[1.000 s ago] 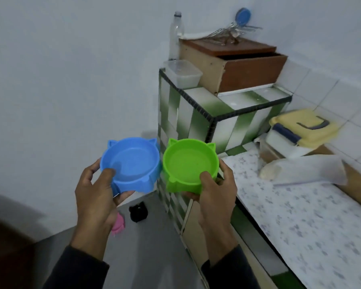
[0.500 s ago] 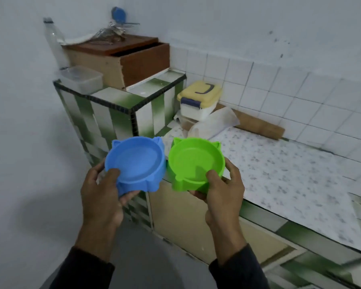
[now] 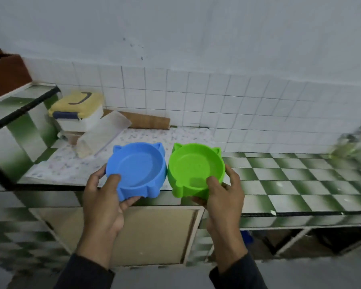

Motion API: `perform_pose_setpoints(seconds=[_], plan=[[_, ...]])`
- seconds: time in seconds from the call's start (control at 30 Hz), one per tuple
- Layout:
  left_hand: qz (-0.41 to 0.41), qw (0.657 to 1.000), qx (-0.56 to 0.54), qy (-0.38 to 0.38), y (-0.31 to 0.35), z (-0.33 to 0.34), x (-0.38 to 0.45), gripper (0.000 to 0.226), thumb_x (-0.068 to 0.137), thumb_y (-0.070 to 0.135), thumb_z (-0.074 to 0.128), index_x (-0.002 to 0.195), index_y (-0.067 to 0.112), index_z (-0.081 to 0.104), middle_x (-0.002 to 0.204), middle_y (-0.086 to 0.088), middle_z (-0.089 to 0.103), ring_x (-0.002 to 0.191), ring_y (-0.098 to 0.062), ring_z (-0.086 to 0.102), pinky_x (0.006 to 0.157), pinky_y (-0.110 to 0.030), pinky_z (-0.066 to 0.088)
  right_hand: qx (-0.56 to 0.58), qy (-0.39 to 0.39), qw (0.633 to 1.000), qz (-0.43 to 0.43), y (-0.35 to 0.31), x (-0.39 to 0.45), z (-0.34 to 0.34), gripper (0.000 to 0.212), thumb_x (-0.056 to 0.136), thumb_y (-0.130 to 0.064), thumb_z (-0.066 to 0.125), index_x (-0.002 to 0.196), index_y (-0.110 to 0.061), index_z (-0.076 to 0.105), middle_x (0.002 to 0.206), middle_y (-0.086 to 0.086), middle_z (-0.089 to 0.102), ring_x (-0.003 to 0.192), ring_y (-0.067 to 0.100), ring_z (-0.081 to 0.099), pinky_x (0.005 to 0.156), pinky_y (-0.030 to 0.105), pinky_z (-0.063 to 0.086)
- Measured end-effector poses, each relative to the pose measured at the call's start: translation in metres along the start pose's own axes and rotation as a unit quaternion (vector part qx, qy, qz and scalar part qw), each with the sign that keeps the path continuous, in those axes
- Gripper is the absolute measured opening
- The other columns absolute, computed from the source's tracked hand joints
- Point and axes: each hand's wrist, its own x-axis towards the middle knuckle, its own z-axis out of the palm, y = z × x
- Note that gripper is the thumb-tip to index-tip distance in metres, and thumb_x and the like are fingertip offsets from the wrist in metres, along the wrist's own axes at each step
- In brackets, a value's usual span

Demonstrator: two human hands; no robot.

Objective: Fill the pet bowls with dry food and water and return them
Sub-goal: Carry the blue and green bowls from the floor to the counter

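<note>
Two bowls: a blue bowl [image 3: 137, 171] and a green bowl [image 3: 195, 168], held side by side in the air in front of the desk [image 3: 300, 180], their rims almost touching; both are empty and level, open side up.
Blue bowl: round, with two small ear-shaped points on its far rim and little feet along its near edge; it is on the left of the pair, over the front edge of the desk.
Green bowl: same shape, with its own ear points on the far rim; it is on the right of the pair.
Left hand [image 3: 104, 203]: grips the blue bowl at its near left side, thumb over the rim and resting inside, fingers [image 3: 131, 202] curled underneath.
Right hand [image 3: 225, 199]: grips the green bowl at its near right side, thumb pressed over the rim, the other fingers wrapped round the outer wall and below.
Sleeves: dark cuffs cover both wrists at the bottom of the view.
Desk: a tiled top in green and white checks, with a black front edge; a pale patterned mat [image 3: 146, 136] covers its left part.
Box [image 3: 77, 113]: white with a yellow lid and a dark handle, standing at the back left of the desk by the tiled wall.
Plastic bag [image 3: 102, 136]: clear and long, leaning just beside the box.
Cupboard door [image 3: 154, 232]: beige panel below the desk, behind the two hands.
Far right: something blurred and glassy, too smeared to name.
</note>
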Motion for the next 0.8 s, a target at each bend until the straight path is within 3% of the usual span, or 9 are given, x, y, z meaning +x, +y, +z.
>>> perform_pose_setpoints(seconds=[0.3, 0.5, 0.7, 0.8], plan=[[-0.045, 0.994, 0.035, -0.096, -0.085, 0.134, -0.085, 0.030, 0.094, 0.013, 0.070, 0.115, 0.035, 0.070, 0.128, -0.004, 0.064, 0.108, -0.032, 0.068, 0.060, -0.044, 0.063, 0.008, 0.106, 0.994, -0.039, -0.064, 0.045, -0.159, 0.051, 0.090, -0.004, 0.062, 0.104, -0.054, 0.064, 0.117, 0.005, 0.063, 0.098, 0.032, 0.068, 0.054, 0.046, 0.061], [-0.068, 0.985, 0.048, -0.152, -0.140, 0.213, -0.140, 0.028, 0.094, 0.012, 0.069, 0.113, 0.033, 0.070, 0.123, -0.002, 0.062, 0.106, -0.034, 0.067, 0.059, -0.048, 0.063, 0.017, 0.169, 0.984, -0.043, -0.098, 0.072, -0.255, 0.050, 0.091, -0.003, 0.062, 0.122, -0.042, 0.061, 0.118, -0.002, 0.060, 0.100, 0.030, 0.067, 0.055, 0.046, 0.062], [-0.092, 0.974, 0.064, -0.195, -0.200, 0.282, -0.193, 0.032, 0.095, 0.012, 0.068, 0.116, 0.035, 0.068, 0.123, -0.001, 0.063, 0.106, -0.028, 0.067, 0.054, -0.034, 0.060, 0.015, 0.225, 0.972, -0.063, -0.123, 0.093, -0.345, 0.048, 0.092, -0.005, 0.062, 0.112, -0.048, 0.063, 0.118, 0.007, 0.064, 0.094, 0.034, 0.072, 0.055, 0.049, 0.061], [-0.095, 0.971, 0.076, -0.206, -0.225, 0.306, -0.212, 0.036, 0.094, 0.011, 0.068, 0.124, 0.031, 0.066, 0.122, -0.001, 0.064, 0.106, -0.028, 0.067, 0.054, -0.033, 0.060, 0.013, 0.253, 0.965, -0.068, -0.128, 0.101, -0.381, 0.047, 0.092, -0.005, 0.062, 0.120, -0.043, 0.062, 0.115, 0.006, 0.065, 0.088, 0.028, 0.073, 0.054, 0.047, 0.061]])
